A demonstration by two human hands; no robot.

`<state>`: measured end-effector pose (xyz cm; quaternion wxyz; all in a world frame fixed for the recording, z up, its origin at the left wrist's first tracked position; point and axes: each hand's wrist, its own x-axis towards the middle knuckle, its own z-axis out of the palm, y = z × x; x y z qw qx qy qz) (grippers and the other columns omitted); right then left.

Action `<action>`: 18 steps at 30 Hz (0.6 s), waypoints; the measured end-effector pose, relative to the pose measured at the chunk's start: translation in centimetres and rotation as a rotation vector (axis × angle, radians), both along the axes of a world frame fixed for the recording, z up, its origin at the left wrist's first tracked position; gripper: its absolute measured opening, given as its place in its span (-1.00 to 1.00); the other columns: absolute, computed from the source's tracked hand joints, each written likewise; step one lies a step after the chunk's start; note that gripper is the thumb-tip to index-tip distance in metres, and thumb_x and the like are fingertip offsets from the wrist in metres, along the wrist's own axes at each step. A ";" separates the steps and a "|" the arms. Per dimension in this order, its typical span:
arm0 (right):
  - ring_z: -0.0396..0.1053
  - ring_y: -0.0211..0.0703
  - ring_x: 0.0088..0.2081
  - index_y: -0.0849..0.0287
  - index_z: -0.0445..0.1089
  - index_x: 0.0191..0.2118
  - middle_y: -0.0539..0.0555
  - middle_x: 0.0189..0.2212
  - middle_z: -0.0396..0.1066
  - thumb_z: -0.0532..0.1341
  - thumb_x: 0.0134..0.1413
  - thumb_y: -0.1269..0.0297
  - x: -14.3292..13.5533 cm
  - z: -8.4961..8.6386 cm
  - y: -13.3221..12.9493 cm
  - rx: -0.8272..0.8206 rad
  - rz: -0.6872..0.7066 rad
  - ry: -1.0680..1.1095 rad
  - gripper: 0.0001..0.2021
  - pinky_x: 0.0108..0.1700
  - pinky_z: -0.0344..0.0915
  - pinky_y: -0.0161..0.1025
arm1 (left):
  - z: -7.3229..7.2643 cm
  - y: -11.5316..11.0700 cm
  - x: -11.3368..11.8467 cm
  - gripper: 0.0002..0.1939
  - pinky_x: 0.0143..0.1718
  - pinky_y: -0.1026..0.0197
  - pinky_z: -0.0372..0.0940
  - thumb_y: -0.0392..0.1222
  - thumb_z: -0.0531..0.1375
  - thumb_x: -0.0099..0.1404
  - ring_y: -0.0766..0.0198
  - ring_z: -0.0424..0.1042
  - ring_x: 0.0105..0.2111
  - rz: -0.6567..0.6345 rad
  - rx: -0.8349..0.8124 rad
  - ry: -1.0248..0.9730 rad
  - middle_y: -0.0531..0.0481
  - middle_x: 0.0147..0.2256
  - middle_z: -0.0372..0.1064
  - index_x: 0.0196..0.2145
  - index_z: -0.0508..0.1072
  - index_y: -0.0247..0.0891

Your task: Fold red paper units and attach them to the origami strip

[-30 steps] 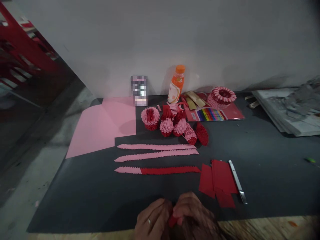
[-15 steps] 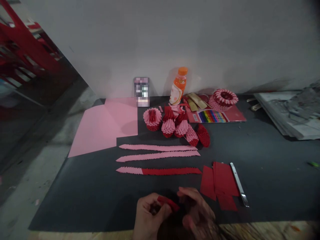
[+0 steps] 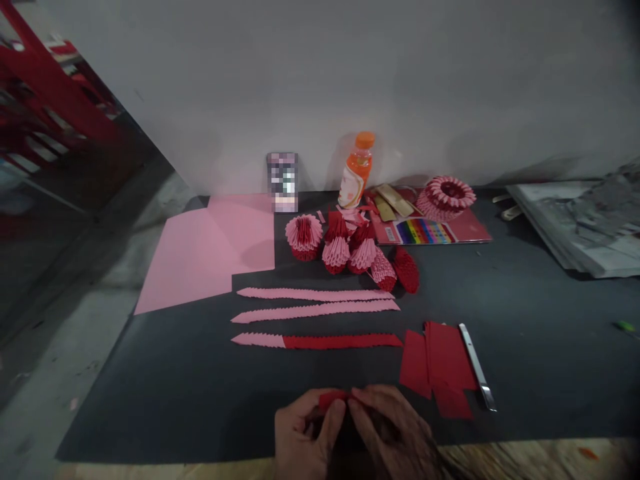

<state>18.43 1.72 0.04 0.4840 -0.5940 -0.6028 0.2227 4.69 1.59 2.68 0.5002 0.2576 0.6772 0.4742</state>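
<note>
Near the front edge of the dark table, a small folded piece of red paper (image 3: 330, 399) is pinched by both hands. My left hand (image 3: 306, 430) grips its left part between thumb and fingers. At its right end, my right hand (image 3: 387, 420) closes thumb and fingertips on the paper. To the right lie several red paper pieces (image 3: 453, 360) beside a silver-coloured knife or cutter (image 3: 477, 367). Beyond the hands stretch a pink-and-red folded paper strip (image 3: 320, 342) and two pink strips (image 3: 315, 311).
Folded paper pieces in pink and red (image 3: 337, 250) cluster mid-table, with an orange bottle (image 3: 357, 170) and a phone (image 3: 283, 182) behind them against the wall. Pink sheets (image 3: 200, 253) lie at left. A pink ring-shaped paper piece (image 3: 446, 198) sits on a red packet (image 3: 465, 230).
My right hand has moved left and its fingers have closed on the red paper, meeting my left hand. The left hand has kept its hold.
</note>
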 end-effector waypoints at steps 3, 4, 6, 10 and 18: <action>0.76 -0.10 -0.44 -0.15 0.80 -0.11 -0.02 -0.35 0.78 0.46 0.31 0.26 0.8 -0.1 -0.2 0.066 0.067 -0.035 -0.85 -0.42 0.68 -0.40 | -0.2 0.0 0.1 -0.47 -0.39 0.19 0.59 0.48 0.56 -0.01 0.03 0.72 -0.46 0.023 -0.014 -0.035 -0.05 -0.54 0.72 -0.46 0.84 -0.05; 0.77 -0.12 -0.42 -0.18 0.79 -0.04 -0.03 -0.34 0.79 0.44 0.34 0.28 1.2 0.0 -0.1 0.084 0.107 -0.033 -0.80 -0.37 0.71 -0.40 | -0.3 0.1 0.0 -0.46 -0.38 0.20 0.59 0.49 0.56 -0.01 0.03 0.71 -0.45 0.010 -0.018 -0.045 -0.05 -0.54 0.73 -0.46 0.84 -0.06; 0.78 -0.14 -0.39 -0.27 0.75 0.09 -0.04 -0.30 0.81 0.42 0.38 0.27 1.9 0.5 0.1 0.119 0.185 -0.023 -0.71 -0.29 0.73 -0.40 | -0.4 0.1 -0.2 -0.44 -0.41 0.22 0.55 0.50 0.55 0.01 0.07 0.68 -0.47 -0.025 -0.025 -0.056 -0.05 -0.54 0.73 -0.47 0.84 -0.08; 0.81 -0.12 -0.35 -0.39 0.63 0.25 -0.03 -0.22 0.84 0.38 0.43 0.21 2.3 1.0 0.6 0.143 0.292 -0.020 -0.62 -0.26 0.74 -0.40 | -0.3 0.3 -0.5 -0.42 -0.48 0.22 0.48 0.50 0.50 0.09 0.12 0.59 -0.51 -0.059 -0.016 -0.063 -0.04 -0.58 0.68 -0.49 0.82 -0.12; 0.78 -0.11 -0.42 -0.47 0.64 0.21 -0.14 -0.29 0.84 0.43 0.33 0.26 1.3 0.7 0.0 0.151 0.201 -0.040 -0.55 -0.28 0.74 -0.39 | -0.6 0.5 -0.4 -0.35 -0.47 0.23 0.45 0.56 0.48 0.07 0.13 0.56 -0.49 -0.036 -0.056 -0.068 -0.03 -0.58 0.67 -0.49 0.81 -0.15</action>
